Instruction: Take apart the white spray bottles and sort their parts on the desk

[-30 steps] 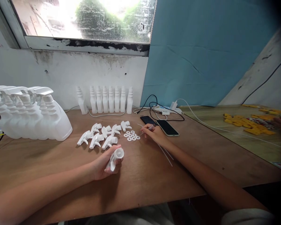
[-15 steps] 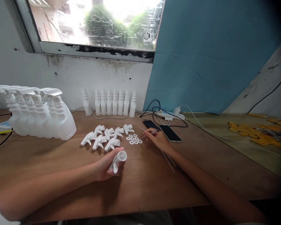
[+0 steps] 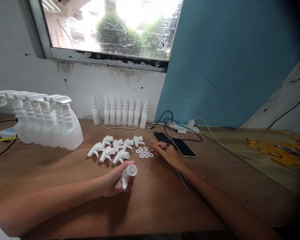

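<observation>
gripping a spray head [image 3: 129,174] in the left hand [image 3: 115,181], fully curled around its body, with the round mouth turned up and to the right, held over the front part of the desk [image 3: 153,203]. pinching a thin tool [image 3: 152,150] between thumb and fingers of the right hand [image 3: 169,155], and pointing its tip left at the washers [image 3: 144,152]. seeing these white rings lying flat in a tight cluster between both hands, right by that tip; cannot tell from here whether touching one. spotting seven more heads [image 3: 107,154] lying on the wood, just beyond the left hand and left of the rings. catching a few thin straws [image 3: 183,182] by the right forearm, partly hidden under it. looking past the right hand now, to two phones [image 3: 187,147] lying just beside it, then to a tangle of cables [image 3: 173,120] and a power strip [image 3: 195,129] close behind. following the wall along to a row of small bottles [image 3: 125,113], all upright, with one set apart at the left end. swinging left to big bottles [image 3: 73,133] packed side by side, then far right to yellow pieces [image 3: 266,150], rather blurred.
</observation>
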{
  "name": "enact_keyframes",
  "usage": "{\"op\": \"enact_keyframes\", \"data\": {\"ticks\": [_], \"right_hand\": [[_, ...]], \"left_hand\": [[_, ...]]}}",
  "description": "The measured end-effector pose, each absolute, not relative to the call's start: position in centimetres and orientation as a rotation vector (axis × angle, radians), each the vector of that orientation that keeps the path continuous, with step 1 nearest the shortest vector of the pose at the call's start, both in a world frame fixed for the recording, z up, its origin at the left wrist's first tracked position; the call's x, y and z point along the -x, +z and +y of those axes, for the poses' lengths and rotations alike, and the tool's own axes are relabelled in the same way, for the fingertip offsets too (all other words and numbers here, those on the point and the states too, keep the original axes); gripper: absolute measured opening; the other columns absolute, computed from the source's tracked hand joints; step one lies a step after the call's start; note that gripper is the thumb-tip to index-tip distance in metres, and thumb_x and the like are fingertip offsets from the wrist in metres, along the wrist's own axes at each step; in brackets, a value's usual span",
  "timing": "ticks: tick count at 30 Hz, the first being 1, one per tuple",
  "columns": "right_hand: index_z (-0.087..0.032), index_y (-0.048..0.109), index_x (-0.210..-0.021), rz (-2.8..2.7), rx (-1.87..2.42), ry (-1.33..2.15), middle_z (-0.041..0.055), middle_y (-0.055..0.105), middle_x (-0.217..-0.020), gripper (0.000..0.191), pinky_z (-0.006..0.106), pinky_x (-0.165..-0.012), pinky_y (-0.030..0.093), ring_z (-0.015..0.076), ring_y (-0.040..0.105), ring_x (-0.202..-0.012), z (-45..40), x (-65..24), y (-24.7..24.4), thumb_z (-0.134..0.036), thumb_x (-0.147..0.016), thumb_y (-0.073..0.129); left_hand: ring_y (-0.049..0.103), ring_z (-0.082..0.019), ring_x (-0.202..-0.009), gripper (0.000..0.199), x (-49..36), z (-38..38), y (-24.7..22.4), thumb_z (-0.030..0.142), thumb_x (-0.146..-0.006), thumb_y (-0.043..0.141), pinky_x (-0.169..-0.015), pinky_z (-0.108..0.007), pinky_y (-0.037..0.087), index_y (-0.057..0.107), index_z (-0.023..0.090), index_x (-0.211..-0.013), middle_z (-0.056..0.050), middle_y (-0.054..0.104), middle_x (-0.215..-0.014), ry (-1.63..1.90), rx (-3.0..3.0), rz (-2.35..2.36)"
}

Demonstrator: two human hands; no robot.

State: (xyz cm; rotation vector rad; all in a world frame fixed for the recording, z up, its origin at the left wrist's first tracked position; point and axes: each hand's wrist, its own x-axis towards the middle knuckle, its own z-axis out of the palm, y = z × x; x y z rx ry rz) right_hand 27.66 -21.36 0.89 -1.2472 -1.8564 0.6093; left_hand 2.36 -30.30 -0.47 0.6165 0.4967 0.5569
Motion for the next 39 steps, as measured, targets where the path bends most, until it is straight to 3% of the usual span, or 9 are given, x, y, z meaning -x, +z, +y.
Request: {"op": "enact_keyframes", "data": {"ticks": [18, 30, 39], "right_hand": [[-0.015, 0.064, -0.078, -1.865, 1.172, 0.650, 0.0031, 0.064, -0.067, 0.033, 0.025, -0.068, 0.043, 0.0151, 0.059, -0.067, -21.5, -27.3, 0.8, -0.045, -0.083, 0.053], [-0.015, 0.064, -0.074, -1.842, 1.176, 0.651, 0.0028, 0.062, -0.064, 0.030, 0.026, -0.064, 0.043, 0.0150, 0.057, -0.064, -21.3, -27.0, 0.4, -0.042, -0.082, 0.054], [-0.017, 0.066, -0.080, -1.932, 0.992, 0.719, 0.0045, 0.065, -0.080, 0.032, 0.027, -0.072, 0.048, 0.0158, 0.059, -0.075, -21.5, -25.5, -0.1, -0.047, -0.083, 0.054]], "left_hand": [[0.028, -0.003, -0.028, 0.036, -2.4, -30.6, 0.0, 0.045, -0.087, 0.047, -0.029, -0.015, 0.006, 0.045, 0.015, -0.068, 0.004, 0.044, -0.048, 0.554, -0.623, 0.485], [0.028, -0.003, -0.029, 0.036, -2.5, -30.5, -0.1, 0.045, -0.087, 0.050, -0.029, -0.015, 0.008, 0.046, 0.015, -0.068, 0.004, 0.043, -0.049, 0.559, -0.624, 0.498], [0.028, -0.003, -0.029, 0.035, -2.3, -30.5, -0.2, 0.044, -0.088, 0.047, -0.029, -0.015, 0.009, 0.046, 0.015, -0.069, 0.004, 0.044, -0.050, 0.565, -0.636, 0.493]]}}
